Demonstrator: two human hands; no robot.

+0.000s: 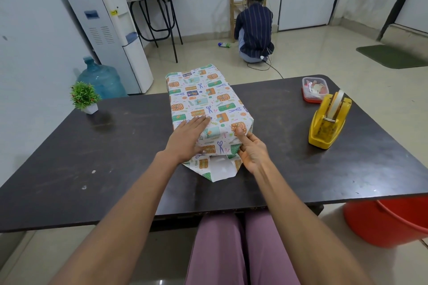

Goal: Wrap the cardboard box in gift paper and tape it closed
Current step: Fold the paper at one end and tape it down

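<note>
left hand [190, 137] flat, fingers straight; right hand [251, 152] pinching, thumb up

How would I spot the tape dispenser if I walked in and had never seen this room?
Start at the dark table and look to its right side, past the wrapped box. The tape dispenser stands there, just nearer than a red-lidded clear container. It is the only yellow thing on the table, with a pale roll of tape on top.

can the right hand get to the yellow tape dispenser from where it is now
Probably yes. The right hand pinches the gift paper at the box's near end, and the yellow plastic tape dispenser stands to its right on the dark table, nothing between; it must let go first.
</note>
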